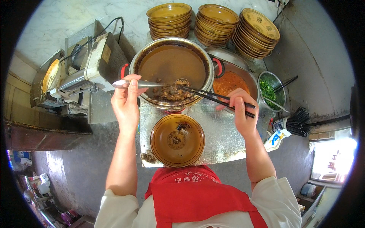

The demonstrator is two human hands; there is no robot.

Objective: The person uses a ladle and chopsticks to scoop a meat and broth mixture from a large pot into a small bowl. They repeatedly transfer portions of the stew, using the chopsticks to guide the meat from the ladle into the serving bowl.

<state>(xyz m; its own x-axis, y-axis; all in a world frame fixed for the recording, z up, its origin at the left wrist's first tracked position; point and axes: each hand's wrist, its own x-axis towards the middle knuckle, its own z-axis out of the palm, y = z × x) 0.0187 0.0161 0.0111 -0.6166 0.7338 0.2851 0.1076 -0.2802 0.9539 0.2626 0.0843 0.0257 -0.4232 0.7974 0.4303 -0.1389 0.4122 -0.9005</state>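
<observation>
My left hand [127,99] grips the handle of a metal ladle [142,84], whose bowl lies over chunks of meat [172,94] at the near side of a large pot of brown broth [172,62]. In my right hand [243,109] is a pair of black chopsticks [218,98], their tips at the ladle's bowl. Below the pot, close to my red apron [196,201], a brown patterned bowl [177,141] holds a little dark and white seasoning.
Stacked brown bowls [217,27] line the back. Right of the pot are a pot of red sauce [230,82], a bowl of chopped greens [267,88] and a holder of black chopsticks [296,122]. A metal machine [98,64] stands at left.
</observation>
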